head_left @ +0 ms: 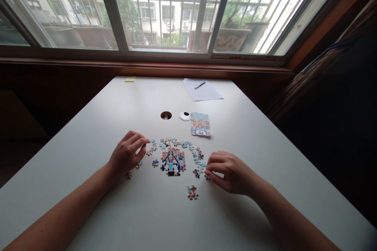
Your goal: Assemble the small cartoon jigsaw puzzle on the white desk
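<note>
A partly joined colourful jigsaw [173, 161] lies on the white table [118, 204], ringed by several loose pieces [188, 145]. A small joined clump [192, 192] sits nearer me. My left hand [128, 152] rests left of the jigsaw with its fingers curled, fingertips by loose pieces at the upper left. My right hand [228, 170] lies to the right, fingers bent and pressed together, with their tips on loose pieces at the jigsaw's right edge. Whether either hand grips a piece is hidden.
A picture card or puzzle bag [200, 124] lies behind the pieces. Beside it are a round cable hole [166, 115] and its white cap [185, 116]. A paper sheet with a pen [202, 89] and a yellow note [130, 79] sit at the far edge, below the window.
</note>
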Available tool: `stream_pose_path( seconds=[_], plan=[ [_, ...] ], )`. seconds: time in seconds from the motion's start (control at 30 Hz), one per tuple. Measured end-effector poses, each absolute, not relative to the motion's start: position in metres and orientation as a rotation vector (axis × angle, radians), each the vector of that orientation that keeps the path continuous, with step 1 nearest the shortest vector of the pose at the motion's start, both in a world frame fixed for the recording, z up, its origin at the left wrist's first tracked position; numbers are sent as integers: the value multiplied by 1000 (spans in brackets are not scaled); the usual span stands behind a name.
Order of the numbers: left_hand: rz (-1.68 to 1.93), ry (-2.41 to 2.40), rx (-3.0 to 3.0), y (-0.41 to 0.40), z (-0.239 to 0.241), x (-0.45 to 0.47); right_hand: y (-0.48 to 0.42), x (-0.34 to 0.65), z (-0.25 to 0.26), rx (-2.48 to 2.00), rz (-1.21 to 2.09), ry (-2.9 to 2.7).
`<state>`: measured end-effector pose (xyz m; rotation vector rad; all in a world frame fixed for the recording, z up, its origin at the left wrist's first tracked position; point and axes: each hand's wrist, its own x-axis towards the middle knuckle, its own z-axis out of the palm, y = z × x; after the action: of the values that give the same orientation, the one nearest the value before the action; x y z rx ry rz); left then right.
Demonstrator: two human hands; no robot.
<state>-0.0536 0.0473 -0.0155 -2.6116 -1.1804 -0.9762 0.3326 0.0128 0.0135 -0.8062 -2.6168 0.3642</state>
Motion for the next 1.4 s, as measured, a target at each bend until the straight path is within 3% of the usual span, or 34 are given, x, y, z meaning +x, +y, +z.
stream_pose_path(
  seconds=[1.4],
  plan=[
    [-972,-1161,-2636,47,-14,-53,15,338,12,-865,416,-2641]
  ],
)
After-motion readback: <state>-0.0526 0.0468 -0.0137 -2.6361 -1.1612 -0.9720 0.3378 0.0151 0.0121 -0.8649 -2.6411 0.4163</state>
